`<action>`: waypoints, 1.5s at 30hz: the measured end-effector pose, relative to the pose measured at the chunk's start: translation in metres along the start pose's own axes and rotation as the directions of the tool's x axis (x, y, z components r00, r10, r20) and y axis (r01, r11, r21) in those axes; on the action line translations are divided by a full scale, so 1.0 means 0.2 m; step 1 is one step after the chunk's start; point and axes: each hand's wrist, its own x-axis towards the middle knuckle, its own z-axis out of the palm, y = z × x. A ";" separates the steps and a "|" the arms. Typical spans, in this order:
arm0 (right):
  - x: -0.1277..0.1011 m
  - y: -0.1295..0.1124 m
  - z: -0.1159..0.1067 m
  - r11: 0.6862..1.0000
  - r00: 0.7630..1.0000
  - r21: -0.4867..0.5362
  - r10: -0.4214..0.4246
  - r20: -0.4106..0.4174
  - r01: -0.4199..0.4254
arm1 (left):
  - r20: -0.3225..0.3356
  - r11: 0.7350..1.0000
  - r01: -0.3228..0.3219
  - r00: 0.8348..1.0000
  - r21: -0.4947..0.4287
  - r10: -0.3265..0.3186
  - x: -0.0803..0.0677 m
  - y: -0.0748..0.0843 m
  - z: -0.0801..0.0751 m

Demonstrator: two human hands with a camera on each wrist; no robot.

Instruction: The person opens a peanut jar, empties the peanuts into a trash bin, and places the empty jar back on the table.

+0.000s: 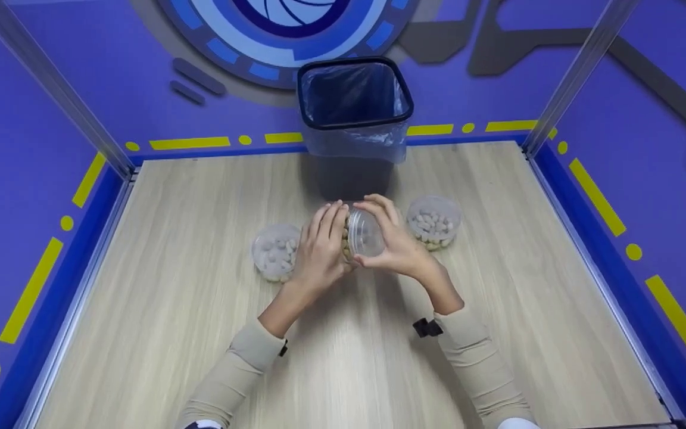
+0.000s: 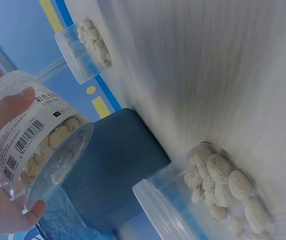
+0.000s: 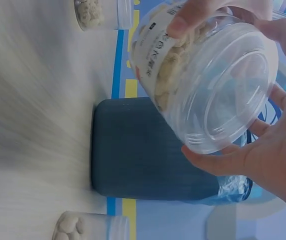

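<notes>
We are holding a clear plastic jar (image 1: pixel 359 235) of pale nuts, probably peanuts, tipped on its side above the middle of the worktop (image 1: pixel 170 310), just in front of the lined waste bin (image 1: pixel 354 101). Our left hand (image 1: pixel 322 250) is wrapping its grip around the jar's labelled body, thumb and fingers curled onto the barcode side, as the left wrist view shows. Our right hand (image 1: pixel 399 244) is cupping the jar's clear lid end (image 3: pixel 228 95), fingertips curled around its rim, so both grips are closing on the same jar.

Two more tubs of the same nuts are standing on the worktop: one (image 1: pixel 276 251) just to the left of our left hand, one (image 1: pixel 434 221) to the right, near our right hand. Both look uncovered from above.

We judge that we are at the lid-opening step: the lid seems to be on, though we cannot tell how tight. The next move probably calls for the left hand holding the body firm while the right twists, keeping the jar level enough that nothing spills.
</notes>
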 end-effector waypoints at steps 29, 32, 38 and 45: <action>-0.13 0.14 0.04 0.877 0.962 0.439 0.257 -0.087 -0.195 | -0.013 0.958 0.200 0.978 -0.206 -0.207 0.00 -0.09 -0.06; -0.15 0.20 0.06 0.863 0.962 0.468 0.259 -0.092 -0.188 | -0.023 0.949 0.214 0.974 -0.233 -0.225 0.01 -0.10 -0.08; -0.17 0.28 0.10 0.848 0.947 0.457 0.319 -0.034 -0.269 | -0.051 0.937 0.229 0.967 -0.264 -0.251 0.01 -0.13 -0.08; -0.20 0.34 0.14 0.846 0.946 0.439 0.322 0.034 -0.303 | -0.077 0.934 0.248 0.958 -0.256 -0.275 0.01 -0.14 -0.08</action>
